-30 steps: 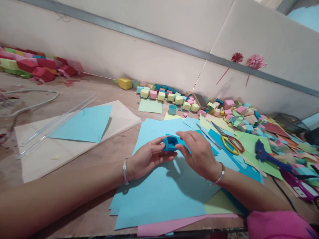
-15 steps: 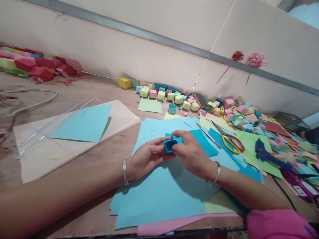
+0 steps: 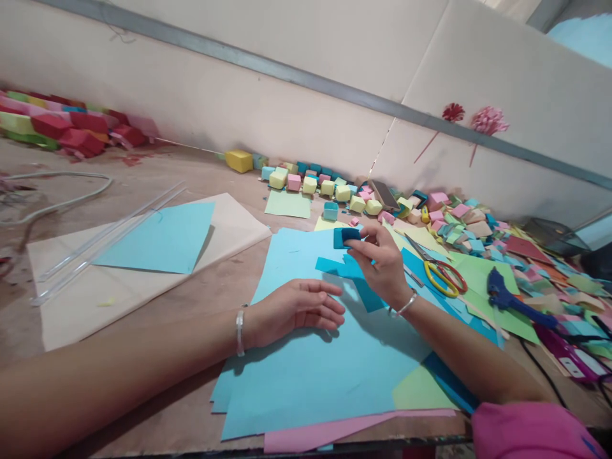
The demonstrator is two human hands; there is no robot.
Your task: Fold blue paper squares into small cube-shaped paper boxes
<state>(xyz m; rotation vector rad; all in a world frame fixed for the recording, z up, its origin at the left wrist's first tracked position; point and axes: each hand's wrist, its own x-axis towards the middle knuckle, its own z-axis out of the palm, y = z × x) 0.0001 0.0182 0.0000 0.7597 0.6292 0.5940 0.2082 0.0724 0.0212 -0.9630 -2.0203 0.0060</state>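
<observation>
A small dark blue paper box (image 3: 340, 238) is pinched between the thumb and fingers of my right hand (image 3: 380, 261), raised over the far part of the light blue paper sheets (image 3: 306, 376). My left hand (image 3: 299, 310) rests on those sheets with nothing in it, its fingers loosely stretched out and apart. Between and beyond the hands lie cut pieces of darker blue paper (image 3: 366, 290). Scissors with yellow and red handles (image 3: 440, 280) lie just right of my right hand, and a blue glue gun (image 3: 519, 299) is farther right on green paper.
Several small paper boxes (image 3: 310, 185) stand along the wall, with a larger pile (image 3: 79, 141) at the far left. Clear plastic strips (image 3: 76, 261) and a blue sheet (image 3: 162, 239) lie on cream paper at left. A purple power strip (image 3: 568, 360) with cables is at right.
My right hand has carried the blue paper box away from my left hand, upward and toward the wall. My left hand has let go of it and dropped slightly toward the sheets.
</observation>
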